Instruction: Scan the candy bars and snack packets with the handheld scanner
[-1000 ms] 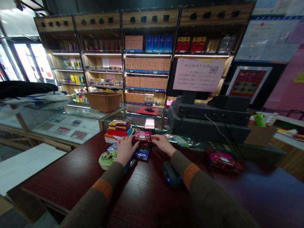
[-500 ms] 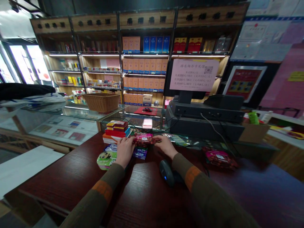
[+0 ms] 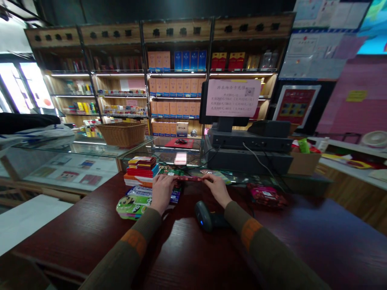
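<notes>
Between my two hands a dark red snack packet (image 3: 190, 178) is held level, seen nearly edge-on. My left hand (image 3: 163, 192) is closed on its left end, and my right hand (image 3: 216, 187) pinches its right end. Under and beside my left hand lie a green pack with a panda picture (image 3: 133, 205) and blue-purple packets (image 3: 139, 191). A stack of red, yellow and orange boxes (image 3: 142, 169) stands just behind them. Nearer to me, below my right hand, a dark barcode scanner (image 3: 204, 216) with a blue light rests on the table.
A second magenta-and-brown snack packet (image 3: 266, 195) lies to the right on the dark wooden table (image 3: 181, 257). Behind are a till base (image 3: 248, 159), a monitor with a paper sign (image 3: 231, 97), a wicker basket (image 3: 122, 135) on a glass case, and stocked shelves.
The packet has tilted from showing its printed front to nearly edge-on, still in both hands. My view has turned slightly right.
</notes>
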`<control>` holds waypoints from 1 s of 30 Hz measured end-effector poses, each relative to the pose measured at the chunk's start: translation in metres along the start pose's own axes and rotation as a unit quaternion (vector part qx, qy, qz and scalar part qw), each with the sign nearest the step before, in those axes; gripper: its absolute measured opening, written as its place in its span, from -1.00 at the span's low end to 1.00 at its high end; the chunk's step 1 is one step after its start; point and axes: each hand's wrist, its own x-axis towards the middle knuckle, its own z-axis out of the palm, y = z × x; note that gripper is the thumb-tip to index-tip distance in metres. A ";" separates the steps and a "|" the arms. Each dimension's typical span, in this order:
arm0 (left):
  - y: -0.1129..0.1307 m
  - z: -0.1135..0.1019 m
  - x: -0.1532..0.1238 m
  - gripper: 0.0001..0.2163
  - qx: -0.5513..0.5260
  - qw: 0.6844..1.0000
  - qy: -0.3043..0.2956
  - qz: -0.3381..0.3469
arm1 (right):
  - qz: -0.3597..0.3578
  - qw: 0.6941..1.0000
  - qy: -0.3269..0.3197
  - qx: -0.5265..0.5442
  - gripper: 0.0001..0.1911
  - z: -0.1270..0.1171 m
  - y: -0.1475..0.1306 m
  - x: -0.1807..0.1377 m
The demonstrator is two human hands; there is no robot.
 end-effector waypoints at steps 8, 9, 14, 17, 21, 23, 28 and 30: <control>0.039 0.011 0.008 -0.80 -0.023 1.000 -0.017 0.004 | 0.021 0.998 0.055 0.021 -0.76 -0.043 -0.001 -0.016; 0.044 0.014 0.009 -0.80 -0.026 0.999 -0.020 0.003 | 0.025 0.998 0.062 0.021 -0.77 -0.047 0.001 -0.019; 0.062 0.027 0.008 -0.83 -0.039 0.998 -0.044 -0.003 | 0.059 0.994 0.091 0.014 -0.76 -0.059 0.017 -0.035; 0.068 0.037 0.007 -0.84 -0.055 0.997 -0.054 -0.009 | 0.072 0.991 0.113 0.025 -0.72 -0.060 0.027 -0.042; 0.073 0.048 0.007 -0.84 -0.091 0.994 -0.060 -0.017 | 0.055 0.985 0.165 0.014 -0.69 -0.062 0.036 -0.046; 0.074 0.054 0.009 -0.85 -0.110 0.992 -0.063 -0.019 | 0.058 0.984 0.167 0.016 -0.69 -0.063 0.039 -0.046; 0.072 0.067 0.010 -0.86 -0.184 0.981 -0.043 -0.032 | 0.085 0.985 0.147 0.035 -0.71 -0.063 0.042 -0.044; 0.070 0.071 0.010 -0.75 -0.220 0.974 -0.032 -0.036 | 0.094 0.983 0.157 0.031 -0.70 -0.060 0.041 -0.042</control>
